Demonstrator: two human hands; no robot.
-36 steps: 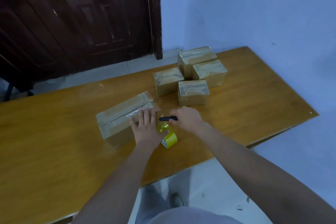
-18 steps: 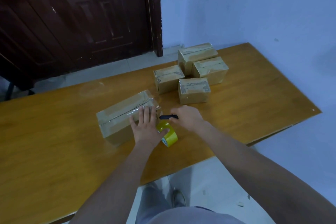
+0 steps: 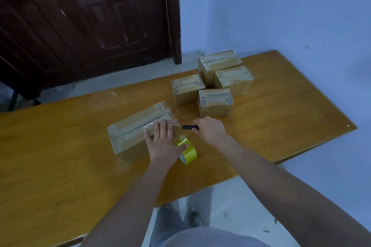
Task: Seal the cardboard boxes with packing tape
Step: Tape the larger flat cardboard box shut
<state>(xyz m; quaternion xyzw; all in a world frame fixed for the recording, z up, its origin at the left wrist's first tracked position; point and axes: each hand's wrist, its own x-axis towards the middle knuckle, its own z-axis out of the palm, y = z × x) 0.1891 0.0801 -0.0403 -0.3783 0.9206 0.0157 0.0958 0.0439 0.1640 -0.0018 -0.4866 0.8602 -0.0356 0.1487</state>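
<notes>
A dark wooden door is seen behind the far left of the wooden table. On the table, left of centre, a long cardboard box is laid at a slant, its top seam covered by clear tape whose loose end is seen past the box's right corner. The left hand is laid flat on the near right end of this box, its fingers straight and slightly spread, while its thumb is hooked over the yellow tape roll, which stands on edge on the table just beside the box. A strip of clear tape appears to be stretched from the roll up to the box, though its edges are hard to make out. Just to the right, a small black cutter is gripped in the curled fingers of the right hand, its tip pointed toward the taped corner. Further back and to the right, four smaller taped boxes are grouped closely together. A pale blue wall is seen behind them.
</notes>
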